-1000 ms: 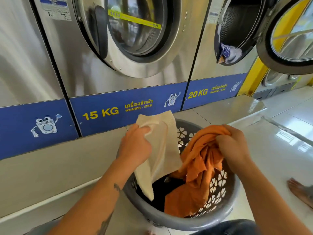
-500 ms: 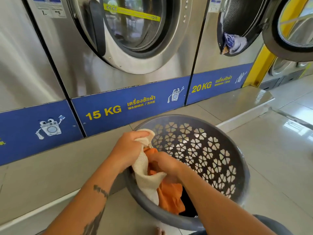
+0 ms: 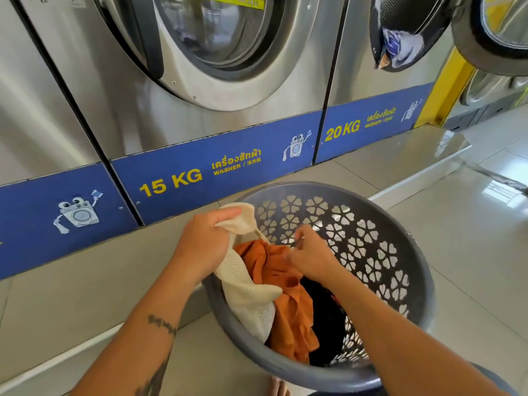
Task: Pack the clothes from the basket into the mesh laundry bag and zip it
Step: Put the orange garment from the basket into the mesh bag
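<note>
A grey plastic basket (image 3: 411,252) with flower-shaped holes stands tilted on the floor in front of me. My left hand (image 3: 204,244) grips the top edge of the cream mesh laundry bag (image 3: 243,284) at the basket's left rim. An orange garment (image 3: 288,307) lies partly inside the bag's mouth and partly spills out below it. My right hand (image 3: 310,255) is closed at the bag's opening, pinching its edge or a small pull just above the orange cloth. Dark clothing (image 3: 323,307) lies deep in the basket under my right forearm.
Steel washing machines stand close behind the basket, with blue 15 KG (image 3: 171,181) and 20 KG (image 3: 343,130) labels. The right machine's door (image 3: 497,32) hangs open, with clothes in its drum (image 3: 400,50). A raised tiled step (image 3: 385,167) runs along the machines. Glossy floor tiles (image 3: 471,238) extend right.
The orange garment went from being held up in my right hand to being pushed down into the bag. My right hand has now come up to the bag's opening edge. The view moved closer.
</note>
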{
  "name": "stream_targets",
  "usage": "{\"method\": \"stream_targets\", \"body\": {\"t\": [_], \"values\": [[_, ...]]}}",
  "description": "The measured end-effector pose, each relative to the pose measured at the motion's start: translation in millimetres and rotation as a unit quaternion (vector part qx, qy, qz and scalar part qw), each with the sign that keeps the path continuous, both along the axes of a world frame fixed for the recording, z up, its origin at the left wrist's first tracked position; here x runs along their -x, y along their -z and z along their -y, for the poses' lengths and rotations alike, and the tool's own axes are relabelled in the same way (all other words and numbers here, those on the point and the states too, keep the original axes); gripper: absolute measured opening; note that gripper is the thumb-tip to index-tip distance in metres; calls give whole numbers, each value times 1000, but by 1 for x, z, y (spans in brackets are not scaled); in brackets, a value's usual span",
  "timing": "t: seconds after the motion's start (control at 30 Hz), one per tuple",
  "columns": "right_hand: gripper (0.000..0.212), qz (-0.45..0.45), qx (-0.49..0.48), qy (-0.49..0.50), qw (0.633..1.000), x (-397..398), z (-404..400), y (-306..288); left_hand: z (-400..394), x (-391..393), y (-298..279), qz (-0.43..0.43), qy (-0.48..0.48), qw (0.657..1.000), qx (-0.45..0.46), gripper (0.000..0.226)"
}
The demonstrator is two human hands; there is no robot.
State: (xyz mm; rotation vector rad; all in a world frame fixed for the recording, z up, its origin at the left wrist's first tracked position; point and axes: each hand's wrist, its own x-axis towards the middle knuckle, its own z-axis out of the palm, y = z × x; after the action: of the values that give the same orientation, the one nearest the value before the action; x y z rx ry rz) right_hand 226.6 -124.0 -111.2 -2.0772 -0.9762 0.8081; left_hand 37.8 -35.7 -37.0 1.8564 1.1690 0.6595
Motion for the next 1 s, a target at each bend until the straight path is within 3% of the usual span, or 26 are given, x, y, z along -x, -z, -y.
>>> {"method": "stream_targets", "body": {"t": [0.1, 0.13, 0.2, 0.3, 0.4, 0.53, 0.6, 0.63, 0.7, 0.73, 0.77, 0.83, 0.9, 0.97, 1.0], "values": [[97, -25, 222, -74, 972, -10, 8, 13, 2, -4, -7, 13, 0, 1000, -11, 56], [99, -48, 265, -107, 957, -5, 9, 14, 2, -5, -9, 18, -1, 1000, -12, 55], [69, -61, 274, -122, 952, 5, 7, 18, 3, -6, -10, 16, 3, 1000, -17, 52], [29, -88, 195, -63, 975, 5, 3, 11, 5, -4, -6, -34, 15, 998, -56, 51], [22, -147, 49, -34, 987, 4, 5, -11, 4, -2, -1, -68, 35, 994, -83, 54], [7, 8, -191, -77, 979, 35, 10, -43, 6, -1, -4, -81, 65, 990, -95, 47], [6, 48, -224, -125, 965, 57, 5, -37, 6, 0, -8, -56, 67, 991, -102, 41], [15, 63, -184, -174, 965, 64, -1, -28, 6, 2, -10, -45, 61, 992, -100, 40], [49, 135, 38, -290, 947, 64, -14, 2, 6, 7, -11, -39, 49, 993, -96, 44], [57, 156, 146, -314, 925, 61, -16, 12, 7, 10, -11, -47, 47, 993, -97, 46], [57, 147, 178, -315, 920, 55, -18, 20, 9, 11, -9, -60, 48, 992, -98, 48], [36, 76, 101, -243, 962, 42, -12, 24, 11, 14, -6, -78, 45, 991, -95, 48], [17, 68, 49, -116, 990, 27, -5, 23, 9, 15, -4, -67, 33, 993, -96, 48], [23, 74, 93, -29, 993, 8, 5, 28, 7, 15, -7, -55, 19, 993, -100, 47], [43, 68, 151, -27, 986, 3, 9, 32, 6, 14, -10, -45, 11, 994, -102, 46]]}}
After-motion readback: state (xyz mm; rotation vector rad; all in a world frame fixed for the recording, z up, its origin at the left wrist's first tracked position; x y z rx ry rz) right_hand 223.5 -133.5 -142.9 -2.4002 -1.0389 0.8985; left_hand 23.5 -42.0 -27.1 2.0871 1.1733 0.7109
